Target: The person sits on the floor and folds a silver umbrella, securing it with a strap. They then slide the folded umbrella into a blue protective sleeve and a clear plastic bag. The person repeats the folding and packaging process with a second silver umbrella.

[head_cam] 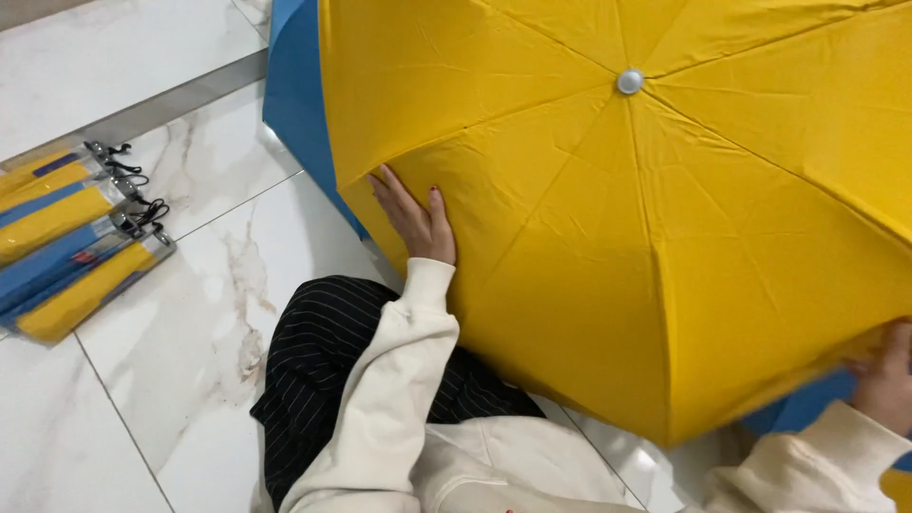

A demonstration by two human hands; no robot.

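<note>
Filling most of the view is a big open yellow umbrella point(665, 237), and everything else is told from where it sits. Its round grey cap point(630, 81) is near the top middle of the yellow cloth, and thin seams run out from the cap to the edges. A blue umbrella point(299, 95) peeks out from behind the yellow umbrella on its left side, and a bit more blue shows under its lower right edge. The white marble floor point(142, 313) spreads out to the left of the yellow umbrella and below it. Just below the umbrella's left part sit the person's striped black trousers point(323, 370) and cream sleeves point(399, 380). Far to the left of the umbrella, well apart from it, lie packed folded umbrellas point(66, 247) in yellow and blue, side by side in clear wrappers with black cords. The left hand point(413, 214) lies flat on the yellow cloth near its left edge, fingers straight and a little spread. The right hand point(883, 375) is at the umbrella's lower right edge and touches the cloth there; it is blurry, so I cannot tell how its fingers are set.
</note>
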